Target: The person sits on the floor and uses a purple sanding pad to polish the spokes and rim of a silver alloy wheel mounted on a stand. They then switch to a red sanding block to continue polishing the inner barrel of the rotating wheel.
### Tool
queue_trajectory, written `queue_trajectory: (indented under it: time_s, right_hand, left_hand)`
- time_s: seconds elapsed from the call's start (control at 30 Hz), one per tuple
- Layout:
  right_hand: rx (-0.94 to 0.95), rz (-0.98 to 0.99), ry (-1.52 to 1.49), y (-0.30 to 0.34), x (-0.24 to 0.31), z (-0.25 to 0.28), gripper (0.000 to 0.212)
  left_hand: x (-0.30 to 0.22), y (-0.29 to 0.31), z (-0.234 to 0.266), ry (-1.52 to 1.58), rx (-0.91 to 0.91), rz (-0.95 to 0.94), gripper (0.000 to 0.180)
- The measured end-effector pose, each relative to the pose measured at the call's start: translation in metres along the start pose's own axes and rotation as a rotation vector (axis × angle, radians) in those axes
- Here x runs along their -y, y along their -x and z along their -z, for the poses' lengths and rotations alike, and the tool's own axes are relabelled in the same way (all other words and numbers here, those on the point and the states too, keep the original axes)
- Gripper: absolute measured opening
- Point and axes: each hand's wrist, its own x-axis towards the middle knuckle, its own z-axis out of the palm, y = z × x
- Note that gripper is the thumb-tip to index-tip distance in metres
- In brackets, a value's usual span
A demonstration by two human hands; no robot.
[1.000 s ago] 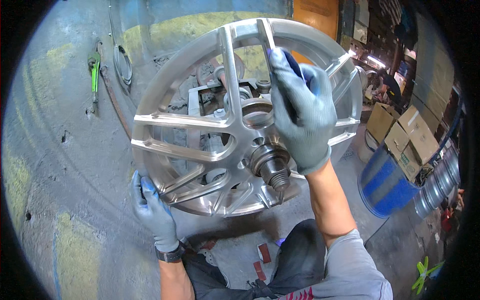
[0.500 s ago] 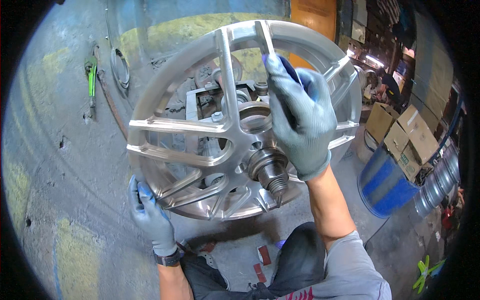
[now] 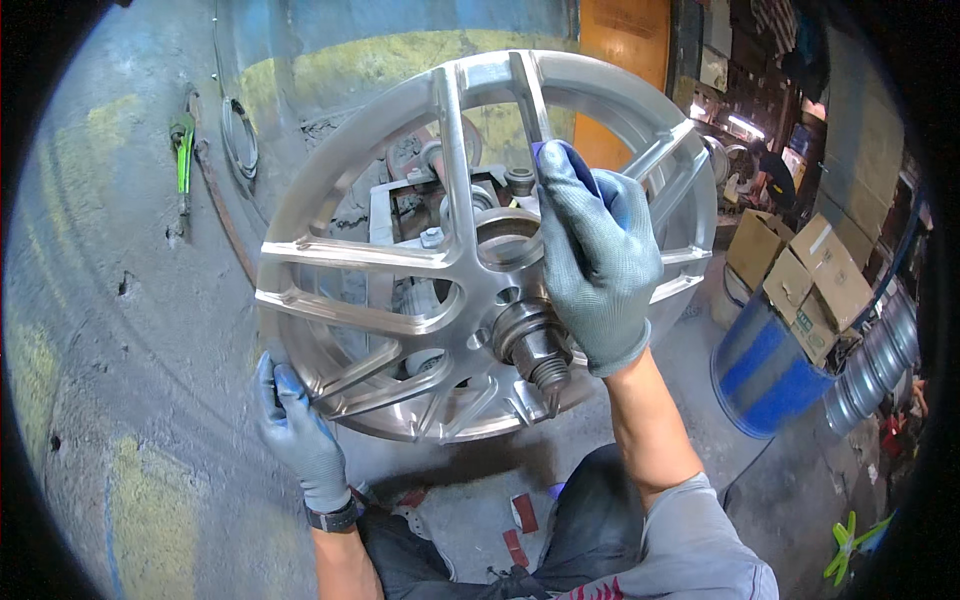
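Observation:
A bare silvery alloy wheel rim with paired spokes is mounted on a spindle with a large threaded nut at its hub. In a grey glove, my right hand pinches a folded purple piece of sandpaper against an upper spoke. Most of that piece is hidden by the fingers. My left hand, also gloved, is closed round the wheel's lower left edge, thumb in front. Through the spokes, parts of a metal machine frame show behind the wheel.
A stained wall with a green-handled tool and coiled cable is at left. Right stand a blue drum with cardboard boxes and ribbed silver duct. Red scraps lie by my feet. Another person is far right.
My right hand has slid a little down the spoke toward the hub with the sandpaper. My left hand keeps its place on the wheel's edge.

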Motion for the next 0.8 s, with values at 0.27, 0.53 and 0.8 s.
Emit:
queue_trajectory:
  time_s: [0.27,0.53,0.8]
  right_hand:
    - [0.009,-0.001,0.002,0.000,-0.001,0.002,0.050]
    - [-0.002,0.002,-0.022,-0.001,-0.002,-0.002,0.047]
    - [-0.012,0.015,-0.015,-0.004,0.002,-0.002,0.048]
  left_hand:
    - [0.000,-0.001,-0.002,0.008,0.010,-0.005,0.045]
    - [-0.003,0.002,-0.003,0.020,-0.016,0.013,0.049]
    - [0.006,-0.001,0.004,0.036,0.049,0.016,0.047]
